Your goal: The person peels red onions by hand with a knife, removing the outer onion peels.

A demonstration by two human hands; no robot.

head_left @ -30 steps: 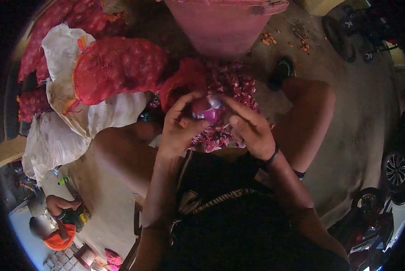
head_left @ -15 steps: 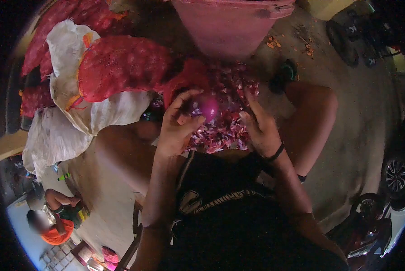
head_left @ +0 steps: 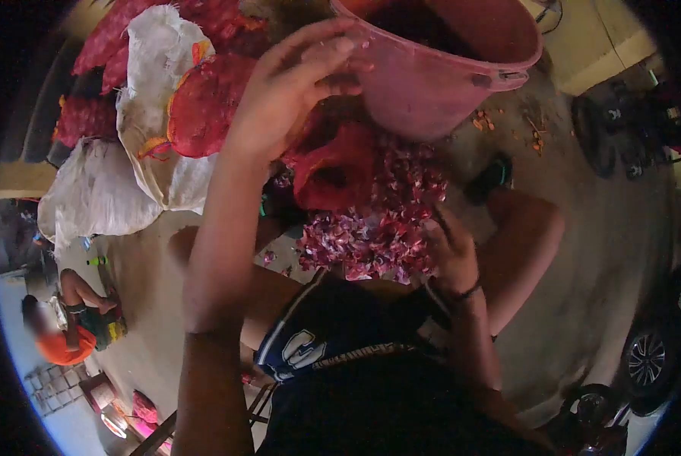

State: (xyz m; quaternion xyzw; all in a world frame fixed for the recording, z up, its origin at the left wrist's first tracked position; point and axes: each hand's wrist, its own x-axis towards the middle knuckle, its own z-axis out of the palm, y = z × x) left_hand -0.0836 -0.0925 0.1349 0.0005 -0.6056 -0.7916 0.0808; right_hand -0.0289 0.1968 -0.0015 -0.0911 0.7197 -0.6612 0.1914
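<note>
My left hand (head_left: 299, 83) is raised at the left side of the pink tub (head_left: 432, 91), near its rim. Its fingers are stretched and apart, and I see nothing held in them. Low on the right, my right hand (head_left: 454, 254) rests at the edge of a heap of purple-red onion skins (head_left: 363, 243) between my legs. The fingers of that hand point forward, loosely apart; whether anything small lies under them is hidden. A red mesh sack (head_left: 333, 175) with its mouth open towards me lies behind the heap.
Full red mesh sacks (head_left: 211, 106) and white woven sacks (head_left: 101, 197) lie at the left. Orange scraps (head_left: 538, 140) are on the floor at the right. A person in orange (head_left: 63, 346) sits at the far left. A vehicle wheel (head_left: 648, 357) is at the right.
My left hand has gone from beside the skins up to the tub. The bright purple onion seen between my hands is out of sight. My right hand stays by the heap; the view has shifted.
</note>
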